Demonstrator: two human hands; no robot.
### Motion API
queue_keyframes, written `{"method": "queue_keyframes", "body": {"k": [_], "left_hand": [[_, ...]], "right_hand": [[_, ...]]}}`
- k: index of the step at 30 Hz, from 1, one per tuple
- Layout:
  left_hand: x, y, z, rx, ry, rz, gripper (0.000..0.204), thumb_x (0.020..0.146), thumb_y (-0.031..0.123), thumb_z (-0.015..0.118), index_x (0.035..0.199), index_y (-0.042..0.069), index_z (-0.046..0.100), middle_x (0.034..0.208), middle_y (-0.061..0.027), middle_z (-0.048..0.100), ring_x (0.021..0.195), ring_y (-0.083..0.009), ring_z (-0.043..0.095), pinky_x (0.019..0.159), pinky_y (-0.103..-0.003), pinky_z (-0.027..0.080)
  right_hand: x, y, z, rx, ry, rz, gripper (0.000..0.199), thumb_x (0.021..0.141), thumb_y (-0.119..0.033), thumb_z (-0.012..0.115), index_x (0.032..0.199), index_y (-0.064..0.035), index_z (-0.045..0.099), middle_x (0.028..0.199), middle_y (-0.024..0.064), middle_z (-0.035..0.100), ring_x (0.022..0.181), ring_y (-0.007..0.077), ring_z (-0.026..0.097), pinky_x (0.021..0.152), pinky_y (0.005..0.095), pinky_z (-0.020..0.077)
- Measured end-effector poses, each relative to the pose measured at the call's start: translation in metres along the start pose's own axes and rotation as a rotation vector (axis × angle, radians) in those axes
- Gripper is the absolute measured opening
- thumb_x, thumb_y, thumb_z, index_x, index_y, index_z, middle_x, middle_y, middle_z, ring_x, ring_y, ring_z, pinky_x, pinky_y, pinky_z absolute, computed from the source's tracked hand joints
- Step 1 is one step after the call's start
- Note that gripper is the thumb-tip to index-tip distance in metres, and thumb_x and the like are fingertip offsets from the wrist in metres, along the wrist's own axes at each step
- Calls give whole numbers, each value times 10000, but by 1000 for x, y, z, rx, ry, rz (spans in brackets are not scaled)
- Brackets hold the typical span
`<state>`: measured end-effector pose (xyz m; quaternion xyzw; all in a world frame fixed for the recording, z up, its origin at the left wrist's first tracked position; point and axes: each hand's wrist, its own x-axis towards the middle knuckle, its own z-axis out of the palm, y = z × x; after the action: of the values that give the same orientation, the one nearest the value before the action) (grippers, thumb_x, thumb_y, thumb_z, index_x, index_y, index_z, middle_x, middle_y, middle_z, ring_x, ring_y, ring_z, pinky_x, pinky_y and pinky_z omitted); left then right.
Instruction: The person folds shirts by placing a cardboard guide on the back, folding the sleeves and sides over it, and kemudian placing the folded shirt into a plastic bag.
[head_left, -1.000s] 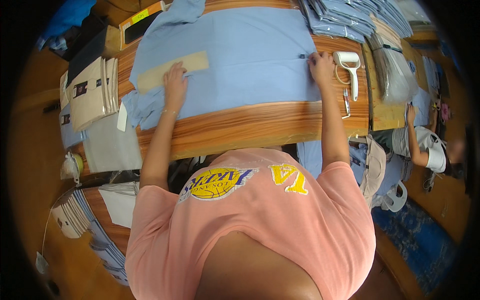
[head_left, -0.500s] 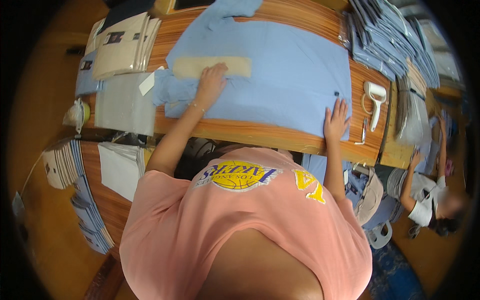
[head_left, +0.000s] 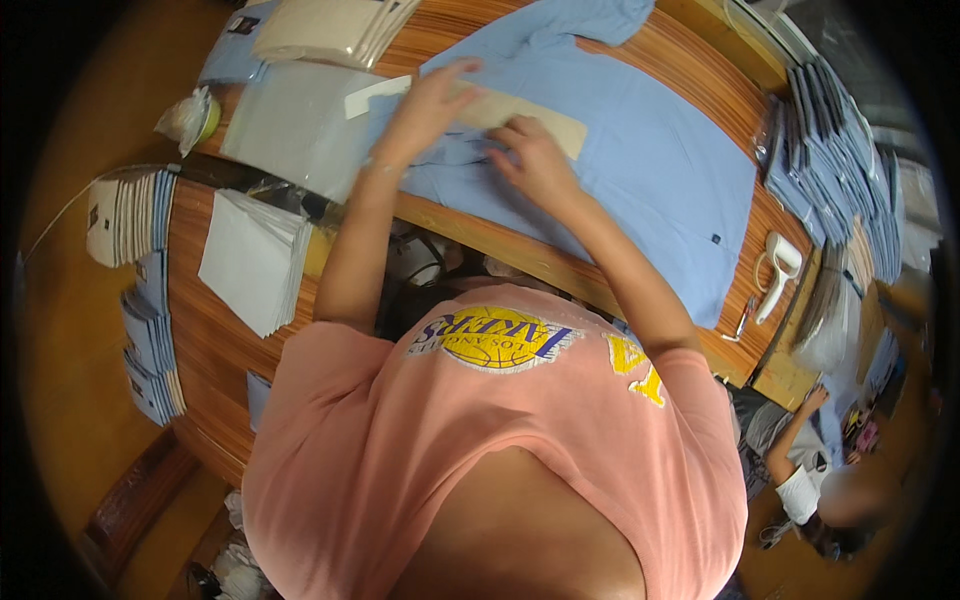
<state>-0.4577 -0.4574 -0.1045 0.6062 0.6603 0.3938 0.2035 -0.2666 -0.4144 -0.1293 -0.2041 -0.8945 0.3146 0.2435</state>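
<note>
A light blue shirt (head_left: 650, 150) lies spread on the wood-grain table, its left end bunched near the collar. On it rests a flat beige strip (head_left: 552, 122), like a folding board. My left hand (head_left: 432, 108) is over the strip's left end, thumb and fingers apart, slightly blurred. Beside the strip's near edge, my right hand (head_left: 537, 165) hovers at or touches the shirt, with bent, separated fingers; contact is hard to make out. A white card piece (head_left: 372, 95) lies left of my left hand, at the shirt's bunched end.
Clear plastic bags (head_left: 290, 120) and bagged beige garments (head_left: 325, 28) lie left. White sheets (head_left: 255, 260) are stacked on the side table. A white lint roller (head_left: 780, 265) and small tool (head_left: 742, 318) lie right. Bagged blue shirts (head_left: 830, 150) are piled beyond; another person (head_left: 810, 490) works at right.
My right hand has left the shirt's right end and come over beside the strip. The left hand has shifted to the strip's left end. The whole view has turned and moved left.
</note>
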Motion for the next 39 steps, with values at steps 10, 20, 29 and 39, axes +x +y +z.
{"method": "queue_keyframes", "body": {"k": [10, 20, 29, 39], "left_hand": [[-92, -30, -128, -140, 89, -531, 242, 885, 239, 577, 817, 7, 586, 726, -12, 573, 675, -73, 516, 655, -205, 424], [-54, -50, -25, 46, -236, -215, 397, 839, 370, 616, 949, -9, 572, 941, -135, 605, 866, -226, 575, 762, -332, 454], [-30, -75, 29, 291, -119, -295, 424, 791, 334, 657, 1032, -4, 569, 1080, -163, 592, 1028, -316, 534, 839, -381, 433], [-36, -95, 41, 519, 121, 130, 257, 822, 248, 617, 986, 51, 601, 1012, -84, 614, 1008, -241, 537, 884, -390, 366]], "right_hand": [[101, -31, 105, -171, -374, 115, 412, 730, -297, 682, 1044, -39, 615, 907, 160, 629, 884, 298, 605, 785, 387, 453], [7, 36, -56, 70, 719, 289, 502, 817, -162, 619, 1250, -17, 409, 1120, 115, 529, 1008, 203, 514, 892, 338, 402], [-97, 5, -14, -194, -350, 320, 308, 798, -172, 601, 1089, -73, 595, 1166, 93, 515, 1080, 273, 478, 873, 407, 415], [32, 117, -47, -218, 171, 378, 284, 808, -138, 565, 1066, -23, 591, 960, 175, 609, 865, 354, 578, 743, 410, 465]]}}
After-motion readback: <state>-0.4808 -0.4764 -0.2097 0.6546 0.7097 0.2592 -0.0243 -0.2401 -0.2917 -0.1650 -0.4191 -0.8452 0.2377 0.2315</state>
